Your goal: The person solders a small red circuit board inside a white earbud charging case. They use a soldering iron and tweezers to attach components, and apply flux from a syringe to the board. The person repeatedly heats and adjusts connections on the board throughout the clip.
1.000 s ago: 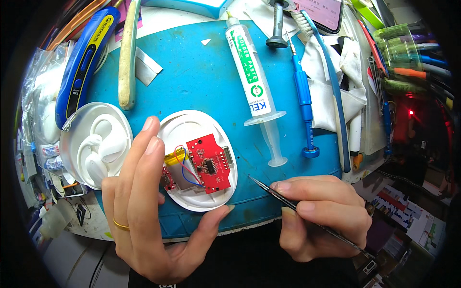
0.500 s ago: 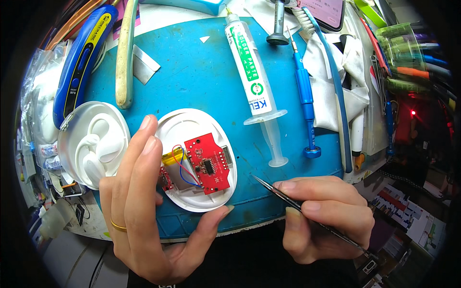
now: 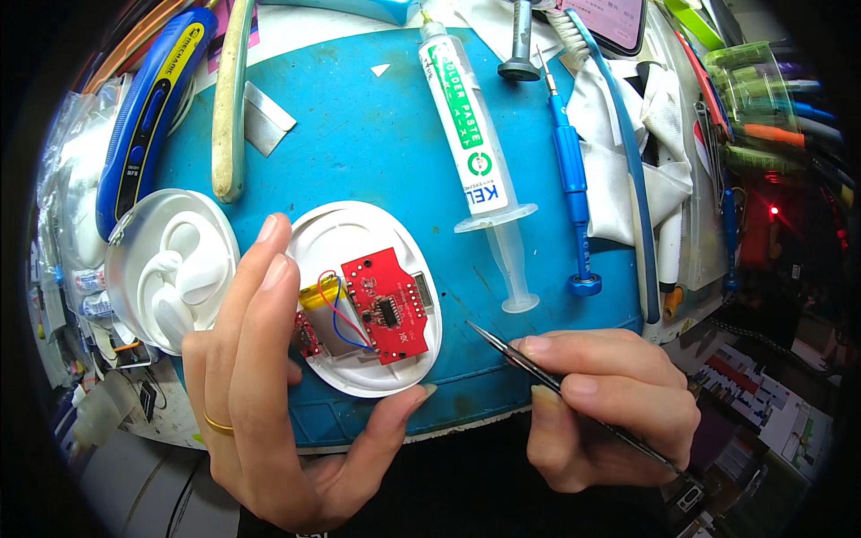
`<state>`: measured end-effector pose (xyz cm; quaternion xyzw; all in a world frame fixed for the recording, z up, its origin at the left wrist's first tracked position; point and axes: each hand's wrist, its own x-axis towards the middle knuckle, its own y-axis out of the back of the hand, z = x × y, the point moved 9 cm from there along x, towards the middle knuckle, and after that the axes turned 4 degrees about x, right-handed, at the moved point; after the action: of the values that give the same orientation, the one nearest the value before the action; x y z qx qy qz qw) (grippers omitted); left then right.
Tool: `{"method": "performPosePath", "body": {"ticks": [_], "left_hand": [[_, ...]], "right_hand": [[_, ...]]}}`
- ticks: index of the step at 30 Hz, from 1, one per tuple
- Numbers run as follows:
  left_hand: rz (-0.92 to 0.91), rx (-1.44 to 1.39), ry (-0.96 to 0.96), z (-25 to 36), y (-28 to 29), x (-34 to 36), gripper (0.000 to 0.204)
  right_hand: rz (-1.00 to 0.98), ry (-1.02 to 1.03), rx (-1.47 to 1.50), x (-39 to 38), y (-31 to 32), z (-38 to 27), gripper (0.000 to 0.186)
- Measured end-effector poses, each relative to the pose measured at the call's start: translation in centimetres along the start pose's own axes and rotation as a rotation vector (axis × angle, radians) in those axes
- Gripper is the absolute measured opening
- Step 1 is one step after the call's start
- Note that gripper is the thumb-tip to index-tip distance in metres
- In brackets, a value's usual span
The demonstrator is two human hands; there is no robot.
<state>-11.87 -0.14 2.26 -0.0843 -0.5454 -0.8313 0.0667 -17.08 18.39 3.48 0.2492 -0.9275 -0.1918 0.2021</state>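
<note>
The left hand (image 3: 260, 421) curves, wide open, around the white shell (image 3: 341, 235); the right hand (image 3: 619, 412) pinches tweezers (image 3: 520, 360), tip apart from it.

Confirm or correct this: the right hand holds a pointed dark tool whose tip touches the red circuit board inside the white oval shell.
Wrong on the contact: the head view shows the right hand holding the pointed dark tool with its tip over the blue mat, apart from the red circuit board inside the white oval shell.
</note>
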Motion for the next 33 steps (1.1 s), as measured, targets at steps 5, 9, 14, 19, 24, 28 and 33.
{"method": "performPosePath", "body": {"ticks": [5, 9, 14, 19, 24, 28, 33], "left_hand": [[-0.007, 0.000, 0.006, 0.04, 0.09, -0.04, 0.092], [-0.020, 0.007, 0.031, -0.19, 0.02, -0.11, 0.093], [-0.004, 0.005, 0.005, 0.04, 0.05, -0.07, 0.094], [-0.006, 0.009, 0.002, -0.07, 0.03, -0.09, 0.093], [-0.021, 0.007, 0.029, -0.30, -0.01, -0.23, 0.092], [-0.028, 0.009, 0.036, -0.29, -0.01, -0.22, 0.092], [-0.033, 0.007, 0.036, -0.27, -0.02, -0.19, 0.093]], "right_hand": [[0.005, 0.008, -0.011, -0.16, 0.00, -0.02, 0.050], [0.005, 0.006, -0.005, -0.13, 0.00, 0.05, 0.050], [-0.028, 0.000, -0.032, 0.07, -0.07, -0.15, 0.051], [-0.016, -0.009, -0.034, 0.14, -0.09, -0.17, 0.050], [0.018, -0.014, -0.022, 0.17, -0.08, -0.14, 0.049], [0.036, 0.009, -0.036, 0.01, -0.15, -0.15, 0.049], [0.079, 0.008, 0.005, -0.25, 0.08, 0.07, 0.046]]}}
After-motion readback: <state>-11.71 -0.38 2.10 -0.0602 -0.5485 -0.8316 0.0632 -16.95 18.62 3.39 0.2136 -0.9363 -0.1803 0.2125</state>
